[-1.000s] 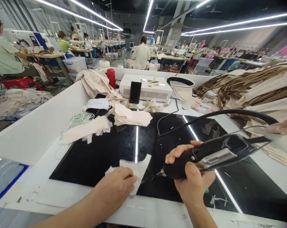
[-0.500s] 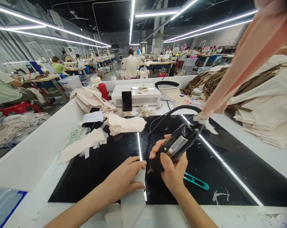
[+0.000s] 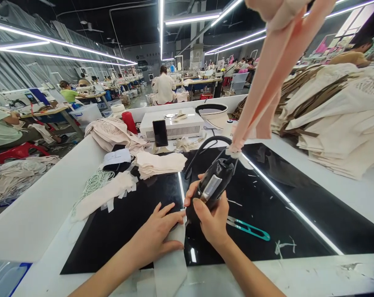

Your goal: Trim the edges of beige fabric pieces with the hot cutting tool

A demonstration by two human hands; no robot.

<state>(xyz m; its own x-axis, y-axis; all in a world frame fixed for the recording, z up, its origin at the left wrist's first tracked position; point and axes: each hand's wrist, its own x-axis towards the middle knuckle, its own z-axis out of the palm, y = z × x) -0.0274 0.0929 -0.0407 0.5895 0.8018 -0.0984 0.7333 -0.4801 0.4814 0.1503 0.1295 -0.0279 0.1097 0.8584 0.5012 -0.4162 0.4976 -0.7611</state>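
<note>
My right hand (image 3: 210,214) wraps round a black corded handheld tool (image 3: 214,181), which has a silver plate on its side. Its lower end points down at the right edge of a pale fabric strip (image 3: 171,268); whether the tip touches the strip I cannot tell. With fingers spread, my left hand (image 3: 156,235) presses the strip flat on the glossy black board (image 3: 119,231). A pink cloth band (image 3: 261,82) ties to the tool's top and runs upward. To the right of my right hand lie turquoise thread snips (image 3: 252,229).
A stack of cream fabric pieces (image 3: 160,163), another pale bundle (image 3: 105,196) and green cord (image 3: 95,183) lie at left. Behind them stand a phone (image 3: 160,133) and a white vented box (image 3: 174,123). Fabric piles (image 3: 338,119) fill the right side. Thread scraps (image 3: 284,246) dot the board.
The tool in my right hand has moved slightly left and stands more upright, nearer the strip's edge. My left hand's fingers have spread wider. The whole view has shifted somewhat.
</note>
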